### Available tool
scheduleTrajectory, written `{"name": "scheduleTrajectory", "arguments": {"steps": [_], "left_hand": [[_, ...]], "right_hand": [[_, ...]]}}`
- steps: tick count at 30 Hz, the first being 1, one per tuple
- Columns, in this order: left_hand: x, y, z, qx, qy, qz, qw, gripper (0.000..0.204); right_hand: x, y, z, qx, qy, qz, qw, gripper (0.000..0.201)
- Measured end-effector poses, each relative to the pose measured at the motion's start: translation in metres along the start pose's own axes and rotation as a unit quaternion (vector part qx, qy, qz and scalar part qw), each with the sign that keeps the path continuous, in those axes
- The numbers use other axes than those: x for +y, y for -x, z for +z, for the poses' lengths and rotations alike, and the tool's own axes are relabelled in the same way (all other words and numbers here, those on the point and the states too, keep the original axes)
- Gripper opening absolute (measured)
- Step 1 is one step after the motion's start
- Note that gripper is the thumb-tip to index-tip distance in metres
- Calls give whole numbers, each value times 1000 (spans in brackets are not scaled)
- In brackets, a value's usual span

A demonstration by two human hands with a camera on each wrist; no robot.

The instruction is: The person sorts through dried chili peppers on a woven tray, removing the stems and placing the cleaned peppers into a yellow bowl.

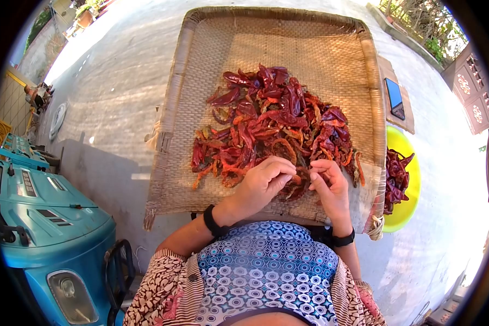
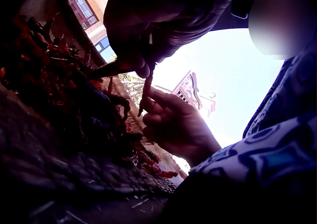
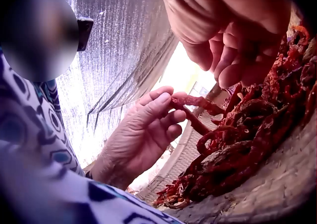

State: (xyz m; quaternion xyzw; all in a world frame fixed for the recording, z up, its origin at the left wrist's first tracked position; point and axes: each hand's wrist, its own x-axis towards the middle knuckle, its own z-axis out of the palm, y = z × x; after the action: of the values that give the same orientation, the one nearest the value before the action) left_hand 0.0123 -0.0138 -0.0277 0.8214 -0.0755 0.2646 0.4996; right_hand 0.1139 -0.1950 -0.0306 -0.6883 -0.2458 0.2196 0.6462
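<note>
My left hand (image 1: 266, 182) pinches a wrinkled dried red chili pepper (image 3: 198, 104) between thumb and fingertips, low over the pile. Beside it, on the right, my right hand (image 1: 330, 187) has bent fingers, with the thumb close to them; I cannot tell whether something small is between them. The left wrist view has a thin dark strip (image 2: 147, 88) hanging from the left fingers and overlapping the right fingertips. Below and beyond both hands lies a heap of dried red chili peppers (image 1: 266, 122), some glossy and dark, others shrivelled and orange-red.
The heap lies on a rimmed woven tray (image 1: 320, 43) in front of my body. To its right, a yellow basin (image 1: 413, 187) holds more dark red peppers (image 1: 396, 179). A phone (image 1: 395, 98) rests on a board (image 1: 409, 117). A blue vehicle (image 1: 54, 217) stands at left.
</note>
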Motion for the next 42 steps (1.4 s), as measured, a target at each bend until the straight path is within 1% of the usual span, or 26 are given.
{"name": "scheduleTrajectory", "arguments": {"steps": [1, 2, 3, 4, 6, 7, 10, 13, 16, 19, 22, 25, 28, 31, 34, 37, 40, 42], "left_hand": [[0, 1, 0, -5, 9, -10, 1000, 18], [2, 1, 1, -9, 63, -46, 997, 17], [5, 2, 2, -12, 117, -81, 990, 16], [7, 4, 3, -15, 170, -117, 978, 15], [5, 7, 4, -22, 189, -128, 973, 13], [5, 8, 4, -25, 198, -134, 971, 13], [4, 10, 3, -4, 256, -162, 953, 12], [8, 10, -2, -21, 320, -197, 927, 12], [9, 11, 1, -29, 322, -162, 932, 14], [7, 15, -1, -83, 385, -214, 894, 14], [4, 17, 0, -102, 359, -205, 905, 15], [-5, 19, 4, -61, 328, -205, 920, 15], [-6, 20, 4, -26, 342, -238, 909, 14], [-4, 19, 3, -36, 313, -218, 924, 13], [2, 18, 0, -60, 334, -224, 914, 12], [4, 18, -1, -63, 326, -212, 919, 12], [3, 19, 0, -52, 330, -196, 922, 11], [4, 19, -2, -53, 330, -204, 920, 10]], "right_hand": [[2, 0, 1, -13, 16, -7, 1000, 23], [3, 0, 3, -27, 31, -15, 999, 24], [-10, 1, 6, -60, 23, -2, 998, 27], [-10, 1, 7, -80, 30, -6, 996, 27], [-9, 0, 9, -122, 45, -15, 991, 26], [-6, -2, 8, -148, 70, -43, 986, 23], [-13, -1, 12, -167, 57, -28, 984, 22], [-13, -2, 13, -146, 30, 40, 988, 25], [-10, -2, 13, -177, 29, 38, 983, 26], [-10, -2, 16, -172, 133, 6, 976, 24], [-10, -2, 14, -172, 154, 22, 973, 22], [-7, -1, 14, -160, 88, 61, 981, 19], [1, 0, 12, -152, 43, 76, 985, 19], [3, -1, 11, -150, 70, 60, 984, 18], [0, 0, 10, -164, 92, 74, 979, 19], [3, 0, 11, -163, 98, 49, 981, 22], [3, 0, 11, -170, 94, 59, 979, 22], [-1, 0, 11, -169, 113, 37, 978, 21]]}}
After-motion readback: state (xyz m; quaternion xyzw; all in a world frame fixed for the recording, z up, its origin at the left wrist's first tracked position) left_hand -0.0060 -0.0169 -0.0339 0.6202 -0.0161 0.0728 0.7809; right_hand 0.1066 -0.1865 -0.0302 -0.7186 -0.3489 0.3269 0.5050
